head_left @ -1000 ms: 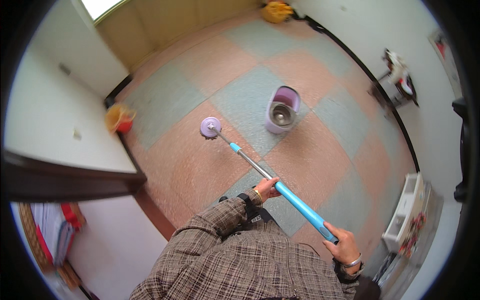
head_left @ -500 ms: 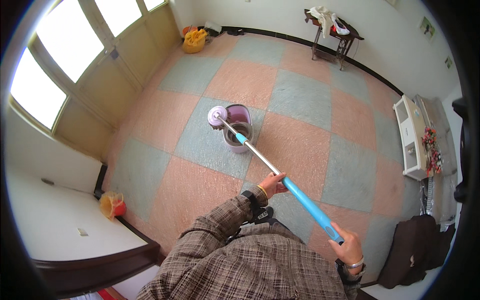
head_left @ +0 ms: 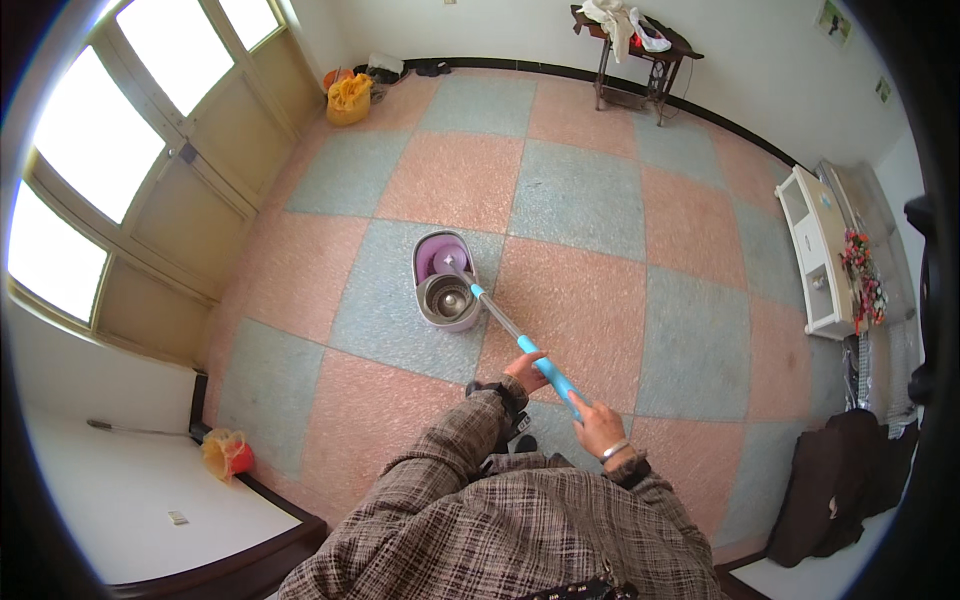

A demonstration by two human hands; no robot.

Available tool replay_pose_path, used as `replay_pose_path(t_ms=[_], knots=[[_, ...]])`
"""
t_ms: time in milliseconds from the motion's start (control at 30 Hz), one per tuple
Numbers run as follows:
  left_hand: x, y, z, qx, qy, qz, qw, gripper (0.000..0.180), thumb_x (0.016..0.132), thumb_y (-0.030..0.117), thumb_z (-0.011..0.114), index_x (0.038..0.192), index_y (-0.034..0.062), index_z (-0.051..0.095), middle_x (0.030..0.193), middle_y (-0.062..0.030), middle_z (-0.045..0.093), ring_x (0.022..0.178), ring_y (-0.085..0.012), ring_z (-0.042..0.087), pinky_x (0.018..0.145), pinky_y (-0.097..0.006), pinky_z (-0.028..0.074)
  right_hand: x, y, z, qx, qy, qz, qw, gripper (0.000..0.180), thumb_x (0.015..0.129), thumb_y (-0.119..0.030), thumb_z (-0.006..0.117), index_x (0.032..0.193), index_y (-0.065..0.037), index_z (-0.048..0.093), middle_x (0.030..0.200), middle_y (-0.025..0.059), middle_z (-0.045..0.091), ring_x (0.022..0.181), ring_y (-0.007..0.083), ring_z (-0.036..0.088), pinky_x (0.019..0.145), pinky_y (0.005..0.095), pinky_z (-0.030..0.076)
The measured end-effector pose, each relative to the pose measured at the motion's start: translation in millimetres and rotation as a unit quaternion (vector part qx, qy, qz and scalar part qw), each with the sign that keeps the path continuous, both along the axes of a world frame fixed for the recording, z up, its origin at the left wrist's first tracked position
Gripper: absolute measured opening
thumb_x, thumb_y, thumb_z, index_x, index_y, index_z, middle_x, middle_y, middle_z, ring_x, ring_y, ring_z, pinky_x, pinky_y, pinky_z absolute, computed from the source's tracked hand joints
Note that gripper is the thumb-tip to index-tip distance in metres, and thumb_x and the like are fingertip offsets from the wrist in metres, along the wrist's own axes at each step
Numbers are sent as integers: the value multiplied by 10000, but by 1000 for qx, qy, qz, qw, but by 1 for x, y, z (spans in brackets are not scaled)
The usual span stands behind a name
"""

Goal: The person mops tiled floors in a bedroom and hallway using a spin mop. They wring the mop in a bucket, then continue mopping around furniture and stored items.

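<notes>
A spin mop [head_left: 504, 315] with a silver pole and light-blue grips slants down and away from me. My left hand [head_left: 525, 371] is closed round the pole near the lower end of its long blue grip. Higher up, my right hand [head_left: 599, 430] wraps round the top of the same grip. The mop's round purple head [head_left: 449, 261] is inside the far purple basin of the mop bucket [head_left: 452, 325]; its fibres are hidden there. In the bucket's near half, the round metal spin basket [head_left: 450, 299] shows nothing in it.
Pink and grey-blue floor tiles [head_left: 560, 300] surround the bucket. A yellow bag [head_left: 349, 101] lies by the far-left corner, and a red bin [head_left: 228, 456] stands at left. A small table [head_left: 640, 45] holds cloths at the back; a white cabinet [head_left: 815, 250] stands at right.
The mop head has gone from beside the bucket's rim down into the purple basin. My right hand has come forward and left, nearer my left hand. Both hands still hold the mop.
</notes>
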State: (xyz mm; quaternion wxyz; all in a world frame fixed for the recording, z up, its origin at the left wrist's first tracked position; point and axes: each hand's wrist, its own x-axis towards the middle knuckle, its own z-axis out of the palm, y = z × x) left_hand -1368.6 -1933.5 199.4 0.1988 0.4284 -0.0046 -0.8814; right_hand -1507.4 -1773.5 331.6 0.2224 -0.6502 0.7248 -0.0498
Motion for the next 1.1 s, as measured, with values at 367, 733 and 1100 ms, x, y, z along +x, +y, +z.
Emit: replay_pose_path(t_ms=[367,733,1100], knots=[[-22,-179,-50,40,49,13,998,319,903,234,528,1096,1,426,1080,-238,554,1004,-374,572,944,-495,449,-54,-204,89,120,-36,43,991,603,765,-121,652,1336,-154,462,791,214,636,726,355,629,659,424,521],[-54,-291,-8,169,-91,210,959,176,900,122,443,757,55,366,661,-79,394,618,-217,447,624,-396,456,-54,-301,208,15,92,133,987,491,751,-255,720,1205,-126,587,625,58,487,532,188,534,469,315,454],[-57,-388,-69,111,-163,252,947,211,854,94,399,650,98,343,589,-29,402,541,-201,428,575,-354,442,-105,-446,128,-152,47,191,969,308,777,-319,716,882,-42,630,612,46,552,457,140,527,414,277,431]])
